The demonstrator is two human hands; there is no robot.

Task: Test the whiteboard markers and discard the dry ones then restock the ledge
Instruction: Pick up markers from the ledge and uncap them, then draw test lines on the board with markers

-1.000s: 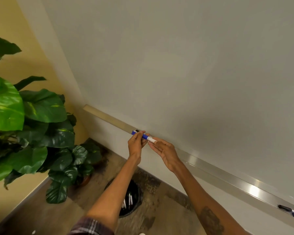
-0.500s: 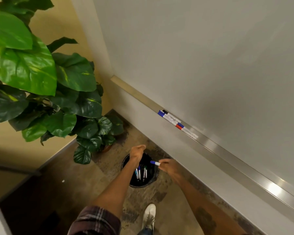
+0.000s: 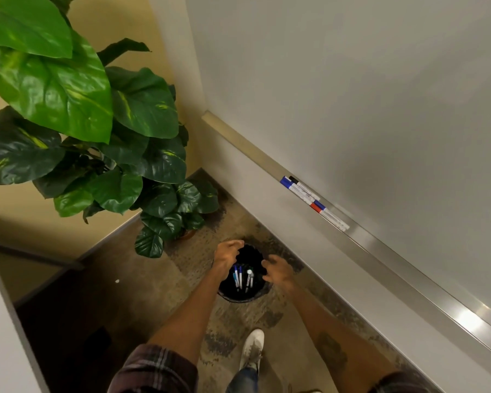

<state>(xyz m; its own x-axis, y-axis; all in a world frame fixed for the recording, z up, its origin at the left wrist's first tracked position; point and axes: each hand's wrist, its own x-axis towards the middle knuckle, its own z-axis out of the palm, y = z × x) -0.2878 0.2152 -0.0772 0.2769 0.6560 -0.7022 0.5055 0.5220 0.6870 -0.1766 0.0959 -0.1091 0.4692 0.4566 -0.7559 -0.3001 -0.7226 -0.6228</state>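
Blue marker point(image 3: 240, 275) has dropped from right grip point(image 3: 277, 269) into bin point(image 3: 238, 297).

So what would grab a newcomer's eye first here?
The big glossy-leaved plant fills the upper left. Low in the middle, the left hand and right hand hover, holding nothing, over a black bin on the floor with dumped markers inside. At right, a row of capped markers lies on the whiteboard's metal ledge.

No legible text, even on the ledge markers point(image 3: 313, 202).
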